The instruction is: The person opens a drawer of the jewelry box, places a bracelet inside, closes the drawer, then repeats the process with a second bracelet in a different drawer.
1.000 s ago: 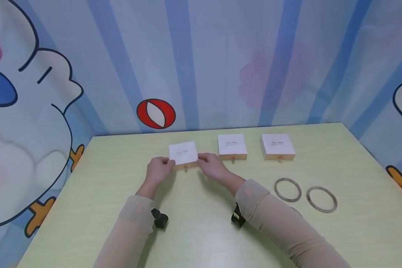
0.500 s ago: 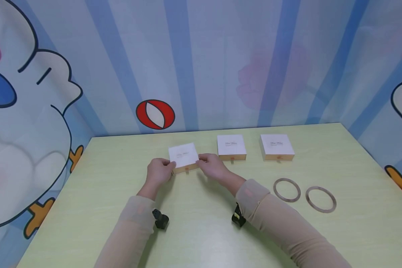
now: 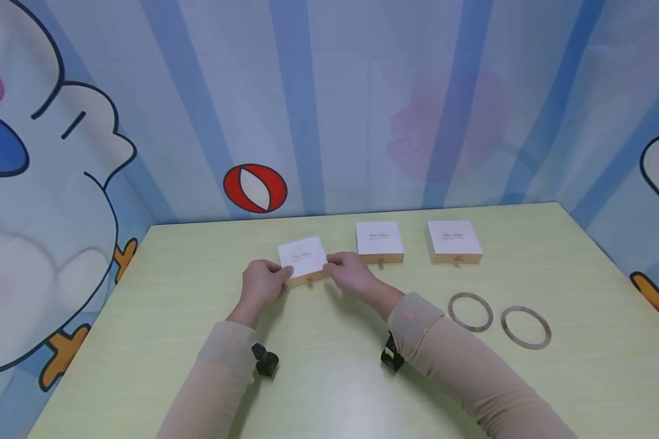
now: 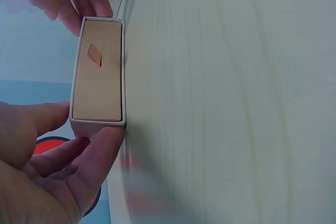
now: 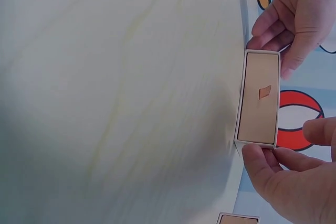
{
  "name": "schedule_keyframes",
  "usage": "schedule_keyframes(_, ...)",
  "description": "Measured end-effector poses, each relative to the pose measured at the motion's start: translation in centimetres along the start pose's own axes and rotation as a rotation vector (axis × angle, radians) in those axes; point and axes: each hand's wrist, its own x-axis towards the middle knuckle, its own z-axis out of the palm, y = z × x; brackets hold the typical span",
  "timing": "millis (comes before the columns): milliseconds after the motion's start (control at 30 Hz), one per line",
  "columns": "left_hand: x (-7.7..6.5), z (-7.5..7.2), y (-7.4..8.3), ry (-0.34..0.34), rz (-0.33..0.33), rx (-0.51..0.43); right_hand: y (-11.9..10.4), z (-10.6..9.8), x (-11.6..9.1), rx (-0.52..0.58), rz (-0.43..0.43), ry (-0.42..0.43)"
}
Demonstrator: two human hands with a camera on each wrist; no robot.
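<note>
A white drawer box (image 3: 302, 256) with script print on its lid lies slightly turned on the table between both hands. Its tan drawer front (image 4: 98, 72), pushed in flush, carries a small orange pull tab (image 5: 265, 92) and faces the person. At the box's left end, my left hand (image 3: 260, 285) grips it, thumb along the near corner. The opposite end is held by my right hand (image 3: 351, 273), with thumb and fingertips against the side. Both wrist views show fingers at each end of the box; its back is hidden from them.
Two similar white boxes, a middle one (image 3: 379, 239) and a right one (image 3: 454, 239), stand along the table's (image 3: 329, 390) back. Two greyish rings like bangles, a left one (image 3: 452, 305) and a right one (image 3: 505, 320), lie at the right. A printed cloth (image 3: 362, 110) hangs behind.
The box has shifted slightly toward the person and to the right, with both hands holding it throughout. The other boxes and the rings have stayed put.
</note>
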Motion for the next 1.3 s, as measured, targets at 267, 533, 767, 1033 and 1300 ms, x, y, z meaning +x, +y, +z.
schedule_keyframes(267, -0.34, -0.12, 0.18, -0.008, -0.001, -0.025, -0.04, -0.36, -0.08, -0.018, 0.013, 0.004)
schedule_keyframes(533, -0.47, -0.03, 0.44, -0.020, -0.024, -0.017, 0.11, -0.61, 0.09, -0.046, 0.009, 0.032)
schedule_keyframes(767, -0.55, 0.00, 0.82, -0.037, -0.056, 0.011, 0.22, -0.86, 0.16, -0.030, 0.035, 0.035)
schedule_keyframes(1033, -0.67, 0.03, 0.86, -0.052, -0.051, 0.028, 0.47, -0.95, 0.29, -0.070, 0.021, 0.063)
schedule_keyframes(1300, -0.92, 0.19, 0.89, -0.056, -0.062, 0.026, 0.57, -0.99, 0.33, -0.093, 0.032, 0.099)
